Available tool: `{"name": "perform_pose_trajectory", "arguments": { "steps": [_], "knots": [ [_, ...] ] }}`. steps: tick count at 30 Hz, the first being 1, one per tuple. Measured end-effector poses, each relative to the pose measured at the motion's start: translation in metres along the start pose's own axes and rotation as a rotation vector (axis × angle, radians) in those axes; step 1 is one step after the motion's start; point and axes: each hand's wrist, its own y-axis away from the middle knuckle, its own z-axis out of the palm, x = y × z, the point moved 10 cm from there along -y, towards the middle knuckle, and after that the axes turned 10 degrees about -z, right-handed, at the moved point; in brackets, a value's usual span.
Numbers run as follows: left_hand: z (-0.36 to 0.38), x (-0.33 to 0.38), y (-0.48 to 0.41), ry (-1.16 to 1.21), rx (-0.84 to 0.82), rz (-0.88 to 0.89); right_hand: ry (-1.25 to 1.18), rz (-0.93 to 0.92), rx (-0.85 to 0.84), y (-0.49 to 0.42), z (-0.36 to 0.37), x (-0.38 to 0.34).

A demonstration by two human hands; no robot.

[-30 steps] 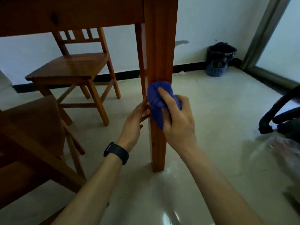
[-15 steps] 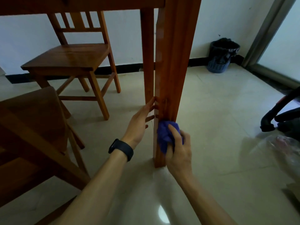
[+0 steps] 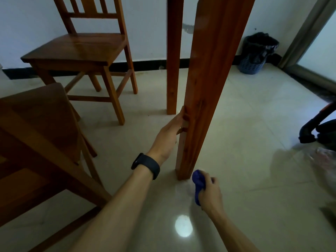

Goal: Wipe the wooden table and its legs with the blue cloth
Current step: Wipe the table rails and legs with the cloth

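right hand (image 3: 211, 194) clutching cloth (image 3: 198, 180), dropped to leg (image 3: 205, 88) base, left hand (image 3: 168, 137) flat on leg

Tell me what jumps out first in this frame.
The wooden table leg runs down mid-frame, with the left hand resting flat against its left side. At its foot, the right hand grips the bunched blue cloth. A wooden chair stands at the back left.
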Motion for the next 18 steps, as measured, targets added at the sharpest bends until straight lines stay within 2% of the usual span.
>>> {"name": "perform_pose_trajectory", "arguments": {
  "steps": [2, 4, 6, 11, 14, 18],
  "knots": [
    [-0.001, -0.003, -0.007, -0.054, 0.016, 0.025, -0.13, 0.12, 0.123, -0.004, -0.009, 0.016],
    [-0.002, -0.001, -0.006, -0.081, 0.033, 0.032, -0.334, 0.356, 0.158, -0.001, 0.002, 0.038],
    [-0.004, -0.004, -0.01, -0.083, 0.053, 0.036, -0.525, 0.497, 0.177, 0.002, 0.021, 0.052],
    [0.005, -0.011, -0.007, -0.119, 0.034, 0.092, -0.824, 0.634, 0.271, -0.01, 0.071, 0.055],
    [0.007, -0.015, -0.007, -0.084, 0.029, 0.065, -0.991, 0.714, 0.238, -0.027, 0.114, 0.057],
    [0.009, -0.019, -0.006, -0.063, 0.016, 0.033, -1.172, 0.765, 0.231, -0.027, 0.111, 0.021]
  ]
}}
